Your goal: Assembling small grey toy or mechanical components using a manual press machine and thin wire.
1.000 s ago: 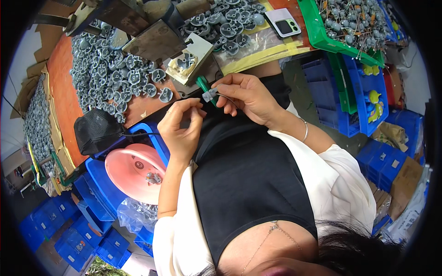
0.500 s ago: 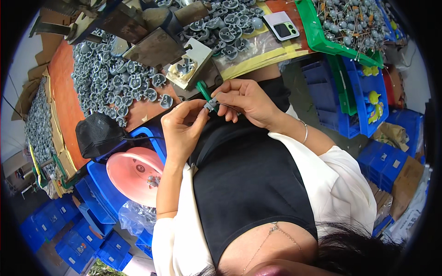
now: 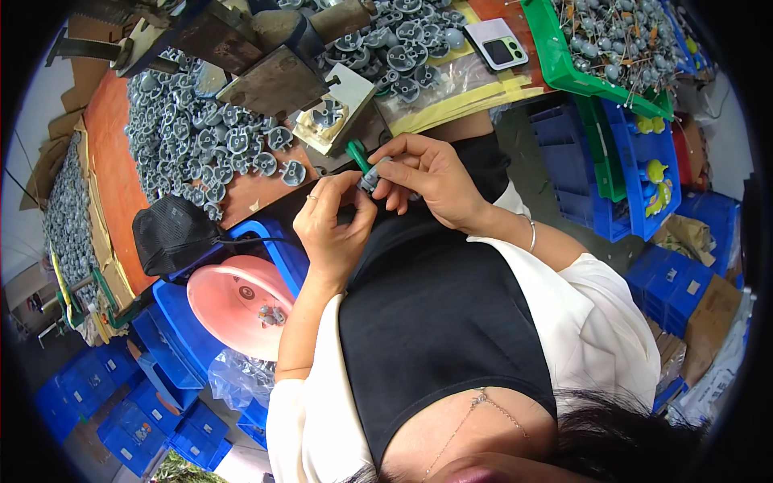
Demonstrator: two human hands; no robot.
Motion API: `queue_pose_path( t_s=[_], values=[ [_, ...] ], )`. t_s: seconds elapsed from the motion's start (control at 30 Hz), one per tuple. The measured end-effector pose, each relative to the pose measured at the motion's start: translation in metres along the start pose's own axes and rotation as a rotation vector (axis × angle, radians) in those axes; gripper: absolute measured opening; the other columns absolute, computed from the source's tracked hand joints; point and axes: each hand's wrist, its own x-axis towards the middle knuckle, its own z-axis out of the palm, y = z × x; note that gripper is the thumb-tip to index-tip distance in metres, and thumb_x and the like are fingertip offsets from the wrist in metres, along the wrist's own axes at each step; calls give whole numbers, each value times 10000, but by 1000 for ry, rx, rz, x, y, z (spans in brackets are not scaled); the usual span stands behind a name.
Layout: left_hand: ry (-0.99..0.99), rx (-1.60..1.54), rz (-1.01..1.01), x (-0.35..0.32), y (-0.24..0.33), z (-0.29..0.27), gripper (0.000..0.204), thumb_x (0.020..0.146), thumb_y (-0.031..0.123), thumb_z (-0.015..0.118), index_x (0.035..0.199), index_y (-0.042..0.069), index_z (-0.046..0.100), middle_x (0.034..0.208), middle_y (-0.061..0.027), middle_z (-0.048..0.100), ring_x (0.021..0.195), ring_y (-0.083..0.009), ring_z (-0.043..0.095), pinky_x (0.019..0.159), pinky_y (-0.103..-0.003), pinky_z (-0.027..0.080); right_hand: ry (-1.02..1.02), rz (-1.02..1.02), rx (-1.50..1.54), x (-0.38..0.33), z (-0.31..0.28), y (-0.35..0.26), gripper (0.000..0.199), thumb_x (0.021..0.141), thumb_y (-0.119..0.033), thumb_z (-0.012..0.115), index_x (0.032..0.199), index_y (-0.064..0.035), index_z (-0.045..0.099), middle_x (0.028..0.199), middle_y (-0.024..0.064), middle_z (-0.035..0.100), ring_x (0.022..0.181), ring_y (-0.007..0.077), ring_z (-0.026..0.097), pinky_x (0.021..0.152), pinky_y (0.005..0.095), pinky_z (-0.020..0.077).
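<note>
Both hands shifted right | left hand (image 3: 334, 229), right hand (image 3: 427, 173) pinch grey part (image 3: 370, 179) | table edge (image 3: 266, 205) near

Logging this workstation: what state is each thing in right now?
small grey part: pinched between both hands, off the table
green-handled tool: gripped in the right hand, tip at the part
left hand: fingers closed on the part
pink bowl: upright, a few parts inside
phone: lying flat, screen dark
green bin: full of parts
</note>
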Motion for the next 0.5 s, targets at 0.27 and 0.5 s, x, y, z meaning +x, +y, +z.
queue_pose_path(
  t_s=[0.27,0.5],
  values=[
    [95,-567,-403,-2,2,-4,149,862,-87,564,995,-57,625,870,-76,638,745,-127,648,674,-224,517,-6,-119,58,6,-8,-14,198,950,-163,554,1091,-26,569,763,92,668,566,97,609,499,200,467],
    [22,-598,-393,2,4,-9,167,864,-52,599,1029,-64,624,914,-79,625,749,-121,643,677,-220,525,-3,76,249,7,-5,-9,198,956,-213,546,1079,-62,582,718,44,652,521,72,577,452,170,425]
  ],
)
